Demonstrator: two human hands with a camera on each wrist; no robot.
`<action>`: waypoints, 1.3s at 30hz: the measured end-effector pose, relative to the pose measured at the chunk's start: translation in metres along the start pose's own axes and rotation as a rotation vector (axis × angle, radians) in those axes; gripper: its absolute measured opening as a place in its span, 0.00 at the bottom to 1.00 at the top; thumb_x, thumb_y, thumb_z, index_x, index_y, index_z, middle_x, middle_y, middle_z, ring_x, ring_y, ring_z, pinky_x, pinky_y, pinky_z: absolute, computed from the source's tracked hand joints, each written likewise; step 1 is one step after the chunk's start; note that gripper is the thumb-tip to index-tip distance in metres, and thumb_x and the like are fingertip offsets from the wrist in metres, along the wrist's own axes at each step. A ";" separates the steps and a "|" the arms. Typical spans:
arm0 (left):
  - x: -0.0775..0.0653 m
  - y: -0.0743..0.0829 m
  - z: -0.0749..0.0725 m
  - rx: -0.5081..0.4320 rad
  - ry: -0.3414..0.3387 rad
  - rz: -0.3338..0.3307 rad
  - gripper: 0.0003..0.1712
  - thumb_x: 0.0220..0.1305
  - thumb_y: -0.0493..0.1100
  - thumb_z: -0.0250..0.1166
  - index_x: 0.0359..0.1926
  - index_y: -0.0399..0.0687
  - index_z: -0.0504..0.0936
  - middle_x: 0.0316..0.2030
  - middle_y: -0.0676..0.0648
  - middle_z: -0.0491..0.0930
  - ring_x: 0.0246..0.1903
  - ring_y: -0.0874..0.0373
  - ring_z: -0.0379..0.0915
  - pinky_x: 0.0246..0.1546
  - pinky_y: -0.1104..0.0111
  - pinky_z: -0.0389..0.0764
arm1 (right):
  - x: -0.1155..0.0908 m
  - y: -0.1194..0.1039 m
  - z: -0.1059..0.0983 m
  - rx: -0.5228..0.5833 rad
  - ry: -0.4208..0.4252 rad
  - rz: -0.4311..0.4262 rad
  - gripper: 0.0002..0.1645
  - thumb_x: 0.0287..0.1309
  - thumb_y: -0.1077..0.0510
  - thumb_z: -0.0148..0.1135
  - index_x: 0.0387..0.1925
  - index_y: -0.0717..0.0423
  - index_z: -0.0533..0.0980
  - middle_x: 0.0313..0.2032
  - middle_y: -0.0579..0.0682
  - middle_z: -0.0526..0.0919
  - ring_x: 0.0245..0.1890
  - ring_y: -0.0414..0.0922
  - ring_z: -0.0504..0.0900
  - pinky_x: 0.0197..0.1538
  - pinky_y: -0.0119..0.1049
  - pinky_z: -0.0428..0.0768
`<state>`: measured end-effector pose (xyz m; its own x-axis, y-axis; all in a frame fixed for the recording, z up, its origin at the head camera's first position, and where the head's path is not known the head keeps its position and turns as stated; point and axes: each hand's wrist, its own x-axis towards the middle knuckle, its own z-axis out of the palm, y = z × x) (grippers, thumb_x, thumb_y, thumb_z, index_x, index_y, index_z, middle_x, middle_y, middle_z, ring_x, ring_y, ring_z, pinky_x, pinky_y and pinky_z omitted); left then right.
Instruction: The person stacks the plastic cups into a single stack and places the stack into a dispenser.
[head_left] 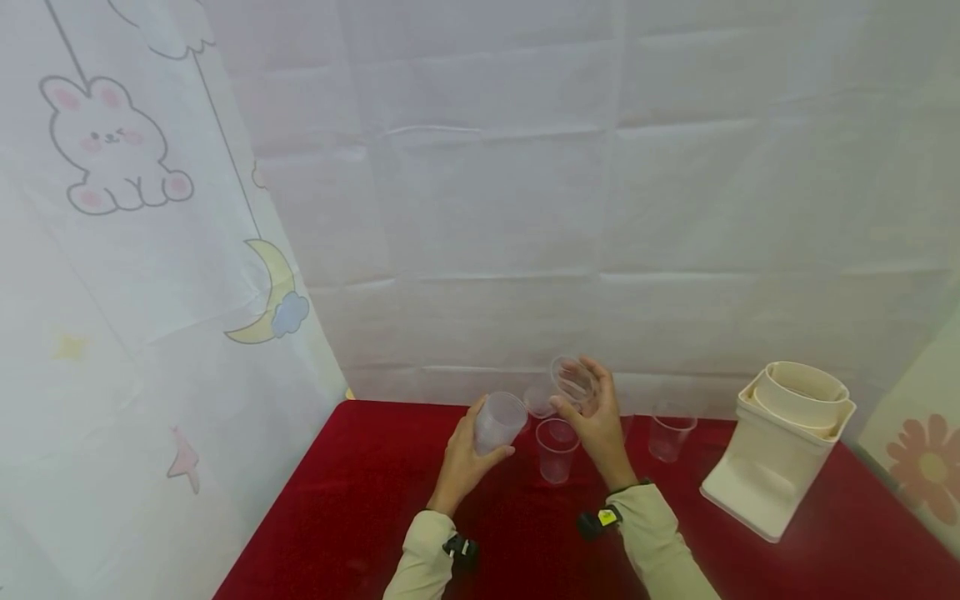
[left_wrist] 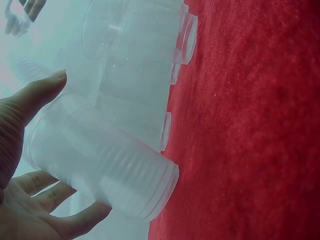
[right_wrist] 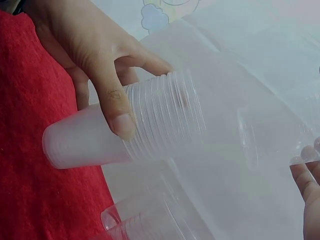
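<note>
My left hand (head_left: 462, 467) grips a stack of nested clear plastic cups (head_left: 498, 423), fingers and thumb around its side. In the right wrist view the stack (right_wrist: 160, 112) tilts over the cloth, its many rims close together. Higher and to the right, my right hand (head_left: 602, 429) holds a single clear plastic cup (head_left: 572, 379), its mouth turned toward me. Only part of the right hand (right_wrist: 311, 185) shows at the edge of the right wrist view. Between the hands another clear cup (head_left: 557, 458) stands upright on the table.
More clear cups stand behind, one near the stack (head_left: 538, 402) and one cup to the right (head_left: 667, 437). A cream plastic stand with a round ring on top (head_left: 772, 454) occupies the right side. Red cloth (head_left: 337, 500) covers the table, and a white sheet (head_left: 487, 208) hangs behind.
</note>
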<state>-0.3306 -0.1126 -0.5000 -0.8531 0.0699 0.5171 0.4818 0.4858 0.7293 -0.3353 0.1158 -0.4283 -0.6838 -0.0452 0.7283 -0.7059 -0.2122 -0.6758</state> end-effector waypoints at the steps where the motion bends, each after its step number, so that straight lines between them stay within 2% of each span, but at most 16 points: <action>1: 0.000 0.000 0.000 0.001 0.000 0.002 0.53 0.53 0.53 0.78 0.75 0.62 0.60 0.59 0.42 0.74 0.51 0.47 0.73 0.46 0.50 0.77 | 0.000 0.001 0.000 0.003 -0.002 -0.002 0.44 0.57 0.80 0.60 0.71 0.70 0.51 0.64 0.74 0.64 0.63 0.58 0.71 0.60 0.33 0.75; 9: 0.000 -0.002 0.000 0.001 -0.002 0.015 0.53 0.53 0.54 0.78 0.76 0.60 0.59 0.59 0.42 0.74 0.51 0.47 0.73 0.47 0.49 0.76 | 0.001 0.002 0.008 0.013 -0.021 0.008 0.45 0.57 0.78 0.61 0.71 0.69 0.51 0.65 0.72 0.65 0.63 0.47 0.73 0.61 0.34 0.74; 14: 0.001 -0.003 0.001 -0.005 -0.001 0.019 0.53 0.53 0.54 0.78 0.76 0.62 0.59 0.59 0.43 0.74 0.51 0.48 0.73 0.47 0.50 0.76 | 0.003 0.002 0.011 0.011 -0.028 0.002 0.45 0.57 0.77 0.62 0.71 0.70 0.50 0.65 0.71 0.65 0.64 0.56 0.71 0.61 0.35 0.74; 18: 0.000 -0.004 0.001 -0.012 -0.007 0.015 0.53 0.53 0.54 0.78 0.76 0.62 0.59 0.59 0.43 0.73 0.51 0.48 0.73 0.48 0.50 0.76 | 0.002 0.003 0.013 0.008 -0.029 -0.010 0.45 0.57 0.79 0.61 0.71 0.69 0.52 0.64 0.75 0.64 0.63 0.62 0.70 0.60 0.35 0.74; 24: 0.000 -0.002 0.001 -0.006 -0.011 0.009 0.53 0.53 0.55 0.77 0.76 0.63 0.58 0.59 0.43 0.73 0.52 0.48 0.73 0.48 0.49 0.76 | 0.002 0.005 0.016 -0.008 -0.042 -0.006 0.44 0.58 0.77 0.61 0.71 0.72 0.50 0.64 0.77 0.62 0.64 0.58 0.70 0.62 0.38 0.73; 26: 0.000 -0.001 0.001 -0.005 -0.012 0.010 0.53 0.53 0.55 0.77 0.76 0.63 0.59 0.59 0.43 0.73 0.52 0.48 0.73 0.49 0.49 0.76 | 0.002 0.005 0.018 -0.010 -0.047 -0.009 0.44 0.58 0.78 0.61 0.71 0.73 0.49 0.64 0.76 0.63 0.64 0.60 0.70 0.62 0.36 0.74; 31: 0.000 -0.001 0.001 -0.012 -0.013 0.020 0.53 0.53 0.54 0.78 0.76 0.63 0.59 0.60 0.44 0.73 0.53 0.48 0.72 0.49 0.49 0.76 | 0.003 0.005 0.022 -0.018 -0.051 -0.006 0.44 0.58 0.78 0.60 0.72 0.69 0.52 0.65 0.72 0.65 0.64 0.66 0.68 0.60 0.34 0.75; 39: 0.001 -0.002 0.001 -0.022 -0.022 0.014 0.54 0.54 0.53 0.78 0.76 0.62 0.58 0.61 0.44 0.72 0.53 0.48 0.72 0.50 0.49 0.75 | 0.001 0.006 0.026 -0.014 -0.082 0.015 0.43 0.59 0.77 0.60 0.71 0.69 0.50 0.65 0.73 0.64 0.64 0.61 0.69 0.59 0.34 0.75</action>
<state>-0.3324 -0.1124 -0.5016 -0.8503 0.0958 0.5174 0.4978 0.4653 0.7319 -0.3359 0.0886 -0.4287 -0.6774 -0.1284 0.7243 -0.6984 -0.1968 -0.6881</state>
